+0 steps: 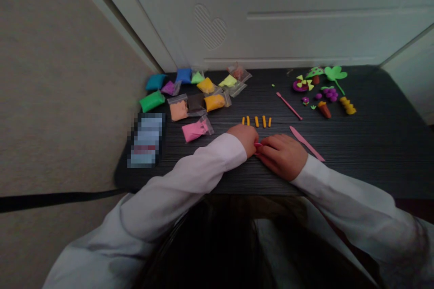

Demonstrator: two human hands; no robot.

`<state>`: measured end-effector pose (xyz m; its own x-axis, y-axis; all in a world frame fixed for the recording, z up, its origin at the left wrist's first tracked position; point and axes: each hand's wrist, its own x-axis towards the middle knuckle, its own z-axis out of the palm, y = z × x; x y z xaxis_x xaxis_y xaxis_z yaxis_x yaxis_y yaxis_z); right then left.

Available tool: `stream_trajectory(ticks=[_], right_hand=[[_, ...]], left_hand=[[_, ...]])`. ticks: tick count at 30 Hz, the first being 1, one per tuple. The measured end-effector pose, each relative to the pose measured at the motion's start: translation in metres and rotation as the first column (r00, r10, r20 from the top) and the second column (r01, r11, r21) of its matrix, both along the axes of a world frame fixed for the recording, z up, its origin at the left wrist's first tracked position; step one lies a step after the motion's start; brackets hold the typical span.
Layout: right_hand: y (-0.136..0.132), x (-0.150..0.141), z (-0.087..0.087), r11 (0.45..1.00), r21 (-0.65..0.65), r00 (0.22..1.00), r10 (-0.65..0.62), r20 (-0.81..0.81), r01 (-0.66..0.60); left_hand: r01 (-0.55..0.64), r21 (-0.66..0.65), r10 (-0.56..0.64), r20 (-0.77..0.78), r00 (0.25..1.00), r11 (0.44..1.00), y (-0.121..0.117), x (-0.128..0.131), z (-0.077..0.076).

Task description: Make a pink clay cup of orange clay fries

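Close together near the front of the dark table (373, 153), my left hand (247, 137) and my right hand (284, 154) both pinch a small piece of pink clay (258, 145). The fingers cover most of it, so its full shape is hidden. Just beyond my left hand, several short orange clay strips (257, 121) lie in a row. A pink plastic clay knife (307, 143) rests to the right of my right hand. Farther back lies a thin pink modelling stick (289, 106).
Bags of coloured clay, including a pink bag (194, 131) and a green one (152, 101), cover the back left. A blurred-out phone (146, 140) lies at the left edge. Finished clay figures, such as purple grapes (330, 94) and a green clover (335, 73), sit back right. A white panel (288, 36) stands behind.
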<state>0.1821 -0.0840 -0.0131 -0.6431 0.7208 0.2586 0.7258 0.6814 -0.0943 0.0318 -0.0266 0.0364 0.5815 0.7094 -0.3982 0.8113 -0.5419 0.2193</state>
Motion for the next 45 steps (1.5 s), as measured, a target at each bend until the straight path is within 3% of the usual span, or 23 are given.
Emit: stream_trajectory(ticks=[8, 14, 27, 37, 45], right_hand=[[-0.002, 0.0, -0.002, 0.999, -0.044, 1.0, -0.012, -0.024, 0.011], [-0.005, 0.002, 0.002, 0.994, -0.109, 0.991, -0.009, -0.132, -0.005], [-0.002, 0.002, -0.001, 0.997, -0.076, 0.993, 0.017, -0.116, -0.026], [-0.001, 0.003, -0.005, 0.997, -0.067, 0.983, -0.046, -0.18, 0.035], [-0.001, 0.003, -0.004, 0.995, -0.094, 0.98, -0.037, -0.194, 0.019]], left_hand=[[0.006, -0.035, -0.006, 0.003, 1.0, 0.999, 0.003, -0.002, 0.001], [-0.018, -0.137, 0.035, 0.124, 0.992, 0.99, 0.002, -0.011, 0.005], [0.031, -0.053, -0.018, 0.228, 0.974, 0.998, 0.0, -0.015, 0.005], [-0.049, -0.052, 0.061, 0.266, 0.962, 0.997, 0.0, -0.016, -0.007], [-0.049, -0.089, 0.073, 0.288, 0.955, 0.995, 0.001, -0.014, -0.005]])
